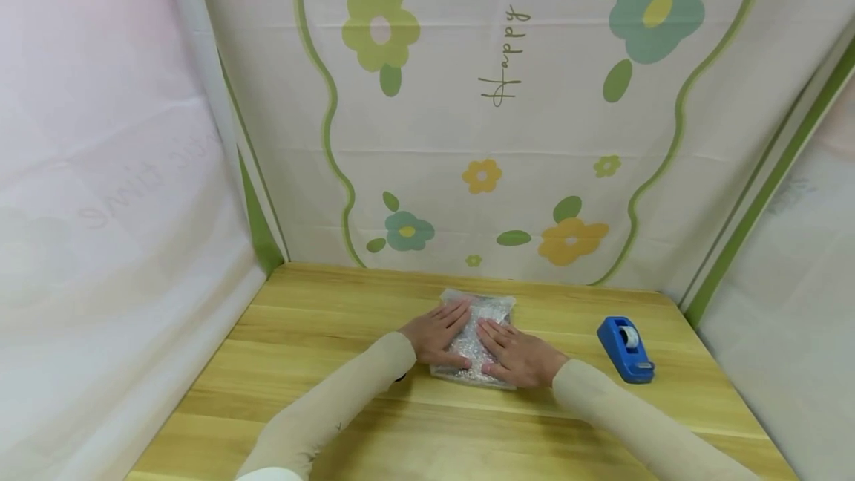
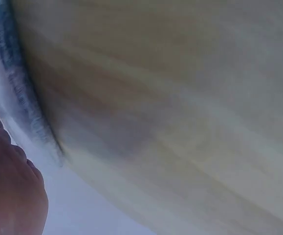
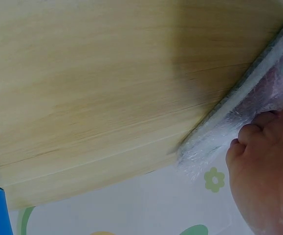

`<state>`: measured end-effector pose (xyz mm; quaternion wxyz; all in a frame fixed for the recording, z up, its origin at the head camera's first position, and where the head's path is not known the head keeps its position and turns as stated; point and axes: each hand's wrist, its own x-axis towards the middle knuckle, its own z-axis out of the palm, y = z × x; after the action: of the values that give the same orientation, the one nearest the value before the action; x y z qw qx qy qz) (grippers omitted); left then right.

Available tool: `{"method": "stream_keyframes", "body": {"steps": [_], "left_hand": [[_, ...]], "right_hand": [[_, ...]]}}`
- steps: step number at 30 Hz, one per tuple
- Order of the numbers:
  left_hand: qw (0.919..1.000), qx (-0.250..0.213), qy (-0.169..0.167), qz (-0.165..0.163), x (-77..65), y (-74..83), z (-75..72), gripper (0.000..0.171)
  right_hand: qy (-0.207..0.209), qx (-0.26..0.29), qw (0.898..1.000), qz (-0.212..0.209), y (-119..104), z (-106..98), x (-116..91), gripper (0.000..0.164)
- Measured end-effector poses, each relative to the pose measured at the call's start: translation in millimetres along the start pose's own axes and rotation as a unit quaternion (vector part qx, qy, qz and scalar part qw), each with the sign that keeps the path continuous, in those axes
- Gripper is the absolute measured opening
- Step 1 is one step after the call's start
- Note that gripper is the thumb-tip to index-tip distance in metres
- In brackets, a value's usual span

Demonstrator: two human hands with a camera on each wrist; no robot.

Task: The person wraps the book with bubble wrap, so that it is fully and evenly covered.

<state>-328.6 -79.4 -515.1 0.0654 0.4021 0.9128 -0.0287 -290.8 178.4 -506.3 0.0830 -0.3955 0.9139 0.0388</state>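
Observation:
A flat rectangular package in bubble wrap lies on the wooden table in the head view. My left hand rests on its left part, fingers extended across the wrap and thumb pointing inward. On the right part, my right hand lies with its fingers stretched toward the middle. Both palms face down. In the left wrist view, the package's edge shows beside the left hand. The right wrist view shows the wrapped edge under the right hand; what is inside is blurred by the wrap.
A blue tape dispenser with a roll of clear tape stands to the right of the package on the wooden table. Behind the table hangs a white cloth printed with flowers, and more cloth hangs at both sides.

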Motion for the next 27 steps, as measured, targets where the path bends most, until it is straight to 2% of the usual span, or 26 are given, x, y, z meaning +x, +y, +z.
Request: {"method": "stream_keyframes", "body": {"steps": [11, 22, 27], "left_hand": [[0.9999, -0.002, -0.010, -0.005, 4.3, -0.4, 5.2, 0.105], [0.9993, 0.037, 0.003, -0.005, -2.0, 4.6, 0.1, 0.102], [0.9990, 0.044, -0.005, -0.002, -3.7, 5.4, 0.0, 0.102]], "right_hand": [[0.000, -0.006, 1.000, 0.003, 1.2, -2.3, -1.8, 0.077], [-0.003, -0.005, 1.000, 0.001, 0.9, -4.3, -1.1, 0.077], [-0.006, 0.016, 1.000, 0.001, 2.9, -4.0, -0.7, 0.079]]}}
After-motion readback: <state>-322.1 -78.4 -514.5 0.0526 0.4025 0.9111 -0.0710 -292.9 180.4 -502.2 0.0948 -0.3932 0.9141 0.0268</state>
